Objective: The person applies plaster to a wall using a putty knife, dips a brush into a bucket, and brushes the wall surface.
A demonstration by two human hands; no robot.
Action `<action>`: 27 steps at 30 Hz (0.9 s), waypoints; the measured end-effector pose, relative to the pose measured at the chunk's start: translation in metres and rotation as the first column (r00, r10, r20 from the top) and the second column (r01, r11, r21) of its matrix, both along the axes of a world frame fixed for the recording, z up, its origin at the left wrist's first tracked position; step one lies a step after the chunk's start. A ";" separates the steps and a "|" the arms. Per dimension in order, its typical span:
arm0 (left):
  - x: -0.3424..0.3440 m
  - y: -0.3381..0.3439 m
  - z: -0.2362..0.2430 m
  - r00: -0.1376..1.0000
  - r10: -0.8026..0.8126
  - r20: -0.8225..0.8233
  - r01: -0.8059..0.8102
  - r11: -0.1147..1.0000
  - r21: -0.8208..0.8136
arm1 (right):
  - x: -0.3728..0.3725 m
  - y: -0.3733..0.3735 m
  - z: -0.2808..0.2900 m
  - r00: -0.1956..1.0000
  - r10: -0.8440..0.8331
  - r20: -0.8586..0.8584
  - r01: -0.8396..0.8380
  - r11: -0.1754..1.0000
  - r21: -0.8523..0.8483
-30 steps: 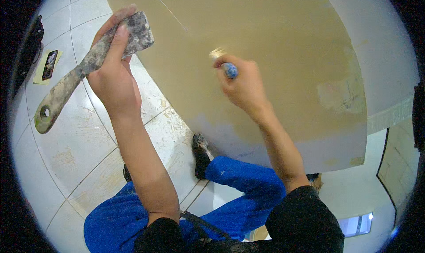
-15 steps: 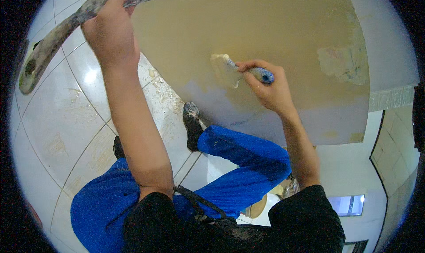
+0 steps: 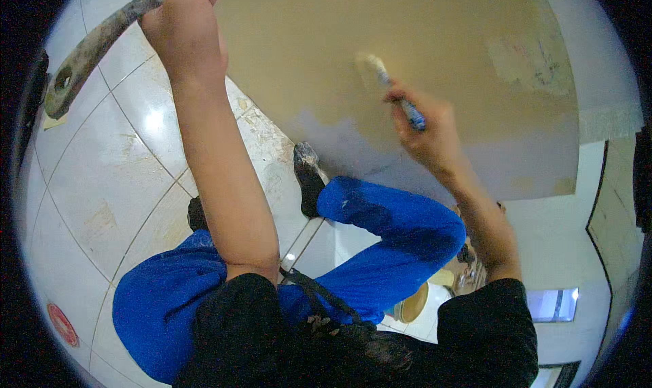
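My right hand [image 3: 429,124] is closed round the handle of a putty knife [image 3: 380,73], whose butt is blue. Pale filler coats the blade's tip, which is at the broad tan wall surface [image 3: 299,41]; the hand is slightly blurred. At the upper left, my left hand [image 3: 182,24] grips a smeared, long-handled tool [image 3: 95,55] with a hole in the handle's end. The far end of that tool is mostly cut off by the picture's edge, so its kind is unclear.
Dried scraps and smears lie on the white floor tiles [image 3: 122,164]. My bent leg in blue trousers [image 3: 394,218] is close to the wall's lower part. A round tub [image 3: 411,305] stands behind that leg, and a red round thing [image 3: 62,324] lies at the far left.
The putty knife has moved up and slightly right along the wall, and its blade has turned more edge-on. My left hand has shifted slightly right and up with its tool.
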State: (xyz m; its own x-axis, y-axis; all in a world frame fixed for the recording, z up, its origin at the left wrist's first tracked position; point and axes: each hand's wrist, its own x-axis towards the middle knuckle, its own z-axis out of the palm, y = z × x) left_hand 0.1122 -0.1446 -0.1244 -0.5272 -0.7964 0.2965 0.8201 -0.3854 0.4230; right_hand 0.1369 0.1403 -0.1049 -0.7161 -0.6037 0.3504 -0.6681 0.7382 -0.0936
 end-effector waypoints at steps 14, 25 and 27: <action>0.022 -0.006 0.020 0.953 -0.076 -0.293 0.031 0.988 -0.154 | 0.069 0.023 0.075 0.987 -0.143 -0.070 0.130 0.977 -0.170; 0.026 -0.021 0.000 0.968 0.035 -0.247 -0.148 0.878 -0.455 | 0.009 0.054 -0.030 0.921 -0.010 0.389 0.059 0.992 -0.113; 0.031 -0.034 0.001 0.969 0.032 -0.246 -0.139 0.891 -0.433 | 0.005 0.042 -0.080 0.880 -0.031 0.475 0.093 0.990 -0.109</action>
State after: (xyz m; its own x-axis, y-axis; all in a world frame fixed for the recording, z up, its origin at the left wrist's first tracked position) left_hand 0.1437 -0.1786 -0.1233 -0.3394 -0.5918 0.7312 0.9348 -0.1256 0.3323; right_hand 0.1417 0.1824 -0.1850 -0.8497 -0.5263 0.0318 -0.4750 0.7379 -0.4795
